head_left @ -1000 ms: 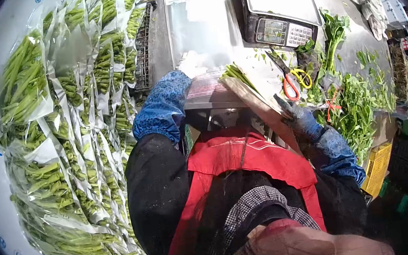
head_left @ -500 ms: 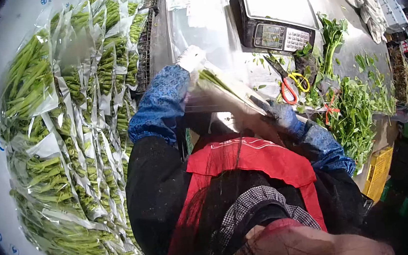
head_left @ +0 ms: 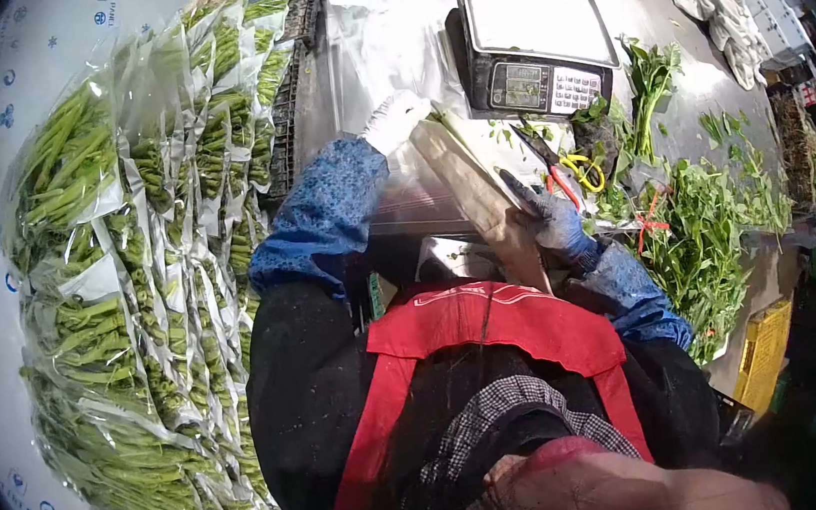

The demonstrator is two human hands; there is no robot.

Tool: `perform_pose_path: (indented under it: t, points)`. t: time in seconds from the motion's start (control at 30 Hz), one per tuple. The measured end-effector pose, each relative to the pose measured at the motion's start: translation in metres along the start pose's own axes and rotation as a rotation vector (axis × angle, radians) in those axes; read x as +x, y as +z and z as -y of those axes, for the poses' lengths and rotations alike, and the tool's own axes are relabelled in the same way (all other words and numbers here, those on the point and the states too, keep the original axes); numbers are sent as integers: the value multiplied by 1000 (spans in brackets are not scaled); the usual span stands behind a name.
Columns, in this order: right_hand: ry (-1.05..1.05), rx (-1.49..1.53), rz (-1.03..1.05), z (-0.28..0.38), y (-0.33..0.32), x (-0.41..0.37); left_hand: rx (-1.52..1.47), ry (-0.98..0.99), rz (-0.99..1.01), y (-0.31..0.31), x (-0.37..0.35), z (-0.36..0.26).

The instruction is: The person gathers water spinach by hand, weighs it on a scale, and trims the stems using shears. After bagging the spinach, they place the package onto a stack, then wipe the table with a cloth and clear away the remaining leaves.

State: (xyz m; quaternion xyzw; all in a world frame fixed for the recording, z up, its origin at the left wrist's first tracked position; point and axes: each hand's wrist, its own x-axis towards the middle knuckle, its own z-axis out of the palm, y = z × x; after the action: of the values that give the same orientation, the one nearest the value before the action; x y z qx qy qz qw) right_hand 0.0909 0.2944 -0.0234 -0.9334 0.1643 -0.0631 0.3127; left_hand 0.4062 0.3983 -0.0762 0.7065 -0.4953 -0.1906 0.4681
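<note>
The long, tan, trough-shaped sheet [head_left: 470,179] with pale green stems [head_left: 450,123] slanted over the near edge of the grey metal counter [head_left: 705,80]. Apart from the white-gloved left hand [head_left: 397,120] a second earlier, its upper end had reached it, seemingly bringing both hands to the work. The grey-blue-gloved right hand [head_left: 559,223] grasped its right side, fingers partly extended; the left fingers' grasp could not be told.

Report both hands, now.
Left hand: by the tan strip's far end; grip cannot be told.
Right hand: beside the tan strip; grip cannot be told.
</note>
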Motion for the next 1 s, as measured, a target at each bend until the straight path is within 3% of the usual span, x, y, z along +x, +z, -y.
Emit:
perform_pose_path:
  t: [0.03,0.07,0.1,0.13,0.17,0.23,0.3,0.33,0.37,0.4,0.43,0.47,0.5,0.53,0.57,0.6,0.63,0.7,0.73,0.8,0.83,0.87,0.9,0.93,0.97,1.0]
  points:
    - [-8,-1,-2,-2,0,2,-19,30,10,0,1,-2]
    - [-69,63,-97,-3,1,4,-303,-52,-59,1,3,0]
    - [-128,127,-190,-1,-1,5,-300,-51,-62,-4,2,-7]
    - [-27,-100,-46,-5,-7,6,-149,34,-88,-15,0,-20]
    - [-30,-100,-47,-5,-10,6,2,119,-113,-22,-2,-33]
    - [-120,-213,-69,3,-19,10,-38,67,-88,-11,-7,-50]
    - [-177,-248,-83,4,-19,16,-345,-155,21,5,-10,-65]
    - [-228,-283,-92,3,-18,17,-221,-46,-6,11,-13,-81]
    - [-126,-355,-1,-2,-12,21,-270,33,67,25,-14,-89]
    - [-134,-187,-69,-15,0,30,-319,113,138,40,-15,-97]
    - [-141,-21,-133,-25,8,40,-430,-76,218,66,-24,-95]
    - [240,70,116,28,-28,48,-107,-17,319,70,-32,-113]
    - [74,84,1,11,-18,56,-450,-80,375,77,-40,-115]
    - [-91,97,-114,1,-11,62,-320,87,195,75,-43,-117]
    - [-23,185,-47,-10,-7,65,-189,250,16,72,-45,-116]
    - [-1,227,-72,-18,-3,65,-117,278,-293,70,-47,-103]
    - [20,269,-95,-26,2,65,-233,151,-553,68,-48,-79]
    - [38,337,-114,-27,12,73,-485,-88,-824,71,-49,-48]
    - [-5,351,-156,-29,20,79,-1058,-239,-522,73,-61,-95]
    - [-104,373,-246,-33,30,101,-643,-7,-352,145,-81,-86]
    - [-42,412,-316,-34,33,113,-139,50,-600,182,-89,-66]
    - [24,451,-380,-36,39,123,-197,6,-575,172,-91,-73]
    - [49,834,-347,-63,57,139,-255,-34,-551,155,-93,-83]
    - [66,830,-314,-56,57,142,-319,-41,-572,134,-87,-82]
    - [83,826,-282,-40,52,143,-556,-248,-649,108,-82,-107]
    - [35,847,-181,-21,42,139,-530,77,-761,104,-77,-60]
